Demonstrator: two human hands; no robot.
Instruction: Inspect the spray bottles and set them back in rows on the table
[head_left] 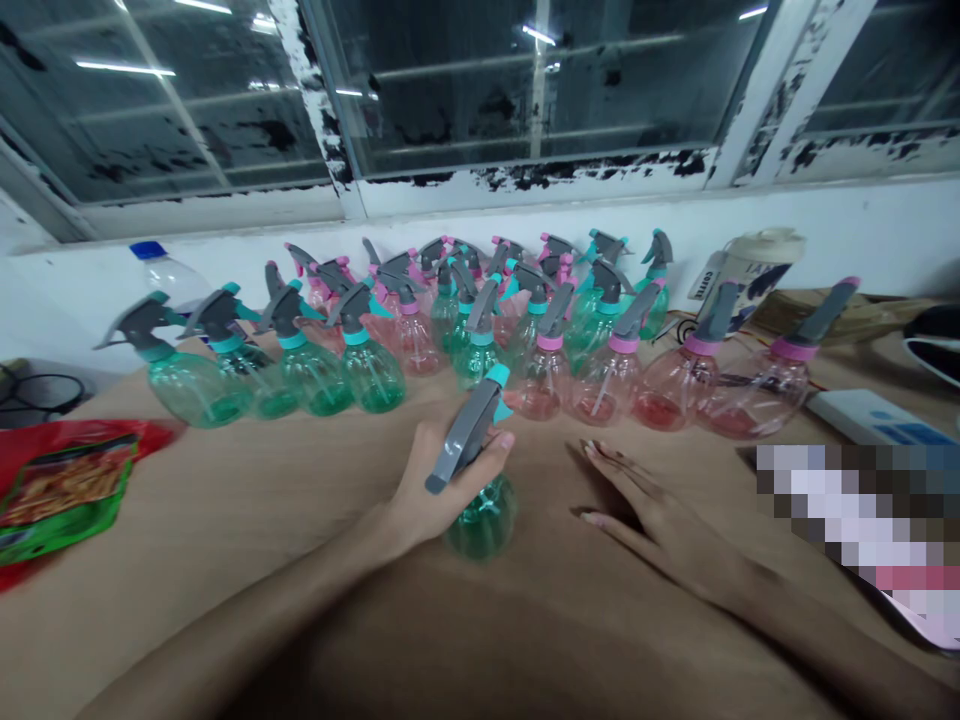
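Note:
A green spray bottle (pixel 480 525) with a grey and teal trigger head stands on the table in front of me. My left hand (pixel 431 490) is wrapped round its neck, just below the head. To the right of it, my right hand (pixel 660 520) rests low over the tabletop with fingers apart and nothing in them. Just beyond my hands is a front row of spray bottles: green ones (pixel 379 375) on the left and clear pink ones (pixel 540 385) on the right. Their spray heads point in differing directions.
More spray bottles crowd behind, against the white wall below the window. A green and red snack packet (pixel 67 490) lies at left, near a blue-capped plastic bottle (pixel 161 265). At right are a printed cup (pixel 757 265), a white box (pixel 877 415) and a blurred-out item.

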